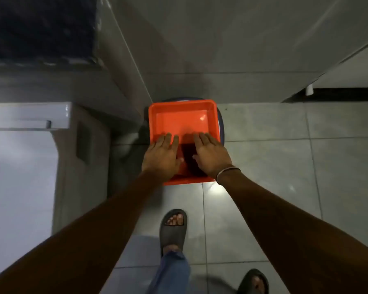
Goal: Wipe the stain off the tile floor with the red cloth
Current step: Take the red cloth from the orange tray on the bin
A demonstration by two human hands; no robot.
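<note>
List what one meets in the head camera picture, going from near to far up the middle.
Sandalled foot → bare floor tile → dark red cloth between left hand and right hand → orange tub → grey wall.

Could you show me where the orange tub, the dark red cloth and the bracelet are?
orange tub (180, 118): head view, bare inner floor.
dark red cloth (188, 153): head view, middle, between the hands.
bracelet (227, 169): head view, band on right wrist.

Open tile floor (274, 166) stretches right of the orange tub (179, 115); a cabinet (83, 145) and wall corner (123, 81) crowd its left, a door (263, 39) stands behind.
</note>
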